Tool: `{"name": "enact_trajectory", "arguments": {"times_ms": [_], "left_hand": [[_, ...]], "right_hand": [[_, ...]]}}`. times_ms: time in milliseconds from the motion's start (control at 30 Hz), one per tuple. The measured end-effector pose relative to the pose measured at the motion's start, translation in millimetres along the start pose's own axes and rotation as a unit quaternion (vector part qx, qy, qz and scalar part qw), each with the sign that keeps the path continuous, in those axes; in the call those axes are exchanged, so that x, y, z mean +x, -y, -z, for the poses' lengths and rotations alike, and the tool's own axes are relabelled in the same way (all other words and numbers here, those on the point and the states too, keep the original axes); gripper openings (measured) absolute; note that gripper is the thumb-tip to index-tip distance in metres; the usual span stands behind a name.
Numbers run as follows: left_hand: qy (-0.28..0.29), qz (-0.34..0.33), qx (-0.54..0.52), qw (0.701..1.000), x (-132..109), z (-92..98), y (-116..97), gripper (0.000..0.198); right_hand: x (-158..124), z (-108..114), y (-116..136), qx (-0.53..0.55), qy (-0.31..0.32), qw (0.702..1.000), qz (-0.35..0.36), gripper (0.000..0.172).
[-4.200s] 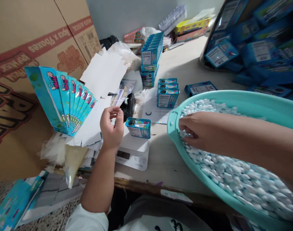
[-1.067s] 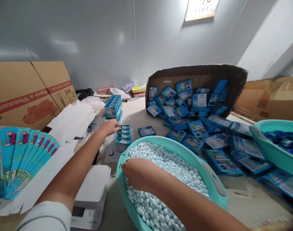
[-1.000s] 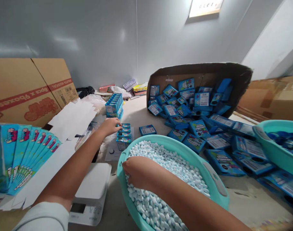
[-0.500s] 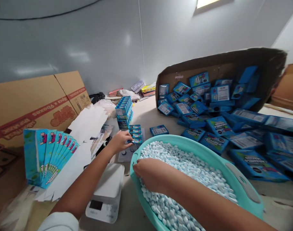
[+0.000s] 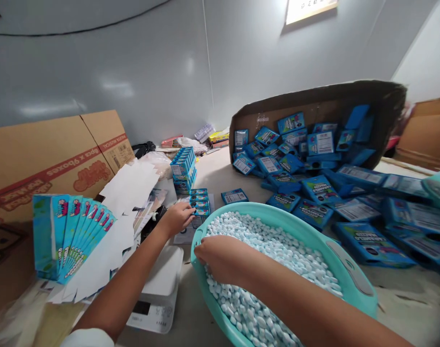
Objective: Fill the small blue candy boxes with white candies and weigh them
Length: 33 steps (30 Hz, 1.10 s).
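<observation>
My left hand point(image 5: 177, 218) is beside a short row of small blue candy boxes point(image 5: 199, 198), its fingertips at the left end of the nearest one. Its fingers are loosely bent and apart, with nothing visible in them. Over the left end of a turquoise tub point(image 5: 278, 209), my right hand point(image 5: 218, 256) is closed with the knuckles up. Its fingertips are hidden, so what it holds cannot be made out. Small white and pale-blue candies point(image 5: 249, 308) fill much of the tub.
A white kitchen scale point(image 5: 162, 279) lies under my left forearm. Blue boxes stand in a stack point(image 5: 184, 168) behind the row. At right, a tipped carton point(image 5: 314, 99) spills many blue packs point(image 5: 321, 190). Fanned blue cartons point(image 5: 71, 236) and white sheets point(image 5: 129, 188) are at left.
The camera view has shifted slightly. My left hand has drawn back a little from the nearest small box, and its fingers have loosened. My right hand stays closed at the tub's left end.
</observation>
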<state>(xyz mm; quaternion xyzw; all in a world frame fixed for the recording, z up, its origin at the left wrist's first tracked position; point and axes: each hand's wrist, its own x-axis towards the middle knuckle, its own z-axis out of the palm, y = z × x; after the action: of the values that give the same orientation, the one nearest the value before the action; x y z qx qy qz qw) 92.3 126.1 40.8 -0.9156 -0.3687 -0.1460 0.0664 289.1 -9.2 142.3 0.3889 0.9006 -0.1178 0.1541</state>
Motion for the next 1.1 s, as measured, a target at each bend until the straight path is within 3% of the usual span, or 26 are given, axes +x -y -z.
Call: {"name": "enact_trajectory", "arguments": {"times_ms": [333, 633, 867, 1000, 1100], "left_hand": [[0.011, 0.051, 0.023, 0.998, -2.2, -0.4, -6.4, 0.034], [-0.003, 0.078, 0.002, 0.997, -1.6, 1.1, -11.3, 0.022], [-0.043, 0.111, -0.031, 0.992, 0.2, 21.2, -4.0, 0.034], [-0.051, 0.141, -0.062, 0.987, 15.9, 37.2, -5.6, 0.049], [-0.016, 0.131, -0.064, 0.989, 49.7, 41.7, -20.3, 0.047]], "right_hand": [[0.8, -6.2, 0.3, 0.016, -0.015, 1.000, -0.014, 0.034], [-4.9, -4.2, 2.3, 0.013, -0.023, 1.000, -0.011, 0.035], [1.7, -9.5, 0.8, 0.013, -0.034, 0.999, -0.014, 0.038], [5.0, -15.1, 2.5, 0.009, -0.048, 0.999, -0.019, 0.038], [5.4, -20.7, 4.2, -0.006, -0.076, 0.997, -0.015, 0.035]]}}
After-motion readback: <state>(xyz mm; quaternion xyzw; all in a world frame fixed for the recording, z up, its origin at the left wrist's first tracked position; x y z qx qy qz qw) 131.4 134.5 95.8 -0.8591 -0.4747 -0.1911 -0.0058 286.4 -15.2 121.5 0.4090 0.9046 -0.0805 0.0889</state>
